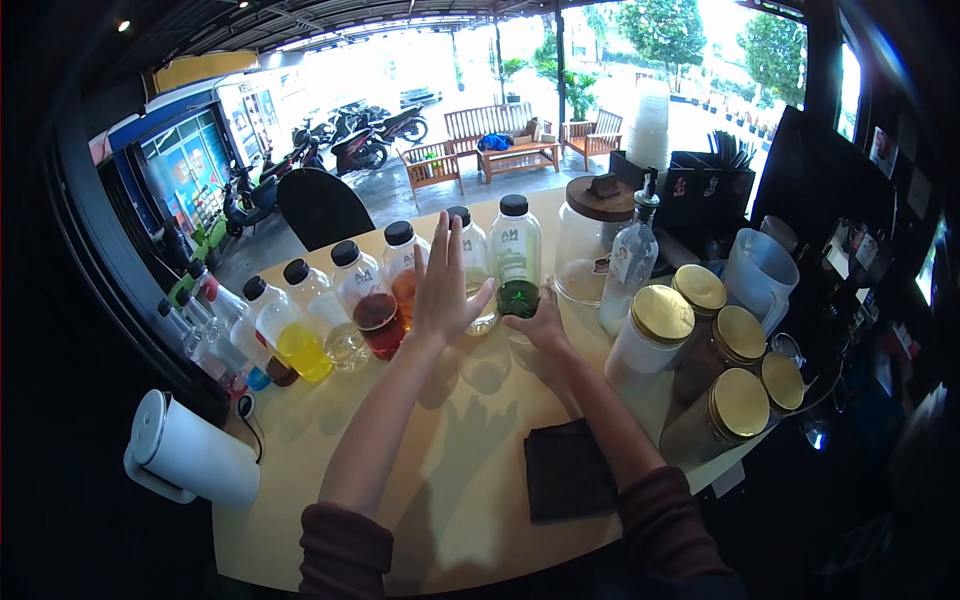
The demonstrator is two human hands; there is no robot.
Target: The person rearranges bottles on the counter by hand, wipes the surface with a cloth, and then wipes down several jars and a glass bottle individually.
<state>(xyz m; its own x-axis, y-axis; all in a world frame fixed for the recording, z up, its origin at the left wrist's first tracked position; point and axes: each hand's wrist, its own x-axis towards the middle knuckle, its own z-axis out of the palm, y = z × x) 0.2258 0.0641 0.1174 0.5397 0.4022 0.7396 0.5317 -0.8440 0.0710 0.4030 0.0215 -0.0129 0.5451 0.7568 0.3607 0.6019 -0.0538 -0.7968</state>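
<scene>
My left hand (pixel 447 290) is raised with its fingers stretched straight up and its thumb apart. It stands in front of a bottle of orange liquid (pixel 404 285) and a bottle of pale liquid (pixel 478 262), partly covering both. My right hand (pixel 540 322) grips the lower right side of a clear, black-capped bottle with green liquid (pixel 518 262), thumb at the front near its base. That bottle is upright at the right end of the row. To the left are bottles of red liquid (pixel 377 315), clear liquid (pixel 335 325) and yellow liquid (pixel 298 340).
Thinner bottles (pixel 200 335) stand at the far left, behind a white kettle (pixel 195 450). A dark folded cloth (pixel 570 470) lies under my right forearm. On the right are gold-lidded jars (pixel 650 335), a pump bottle (pixel 630 260), a wooden-lidded jar (pixel 585 245) and a plastic pitcher (pixel 755 275).
</scene>
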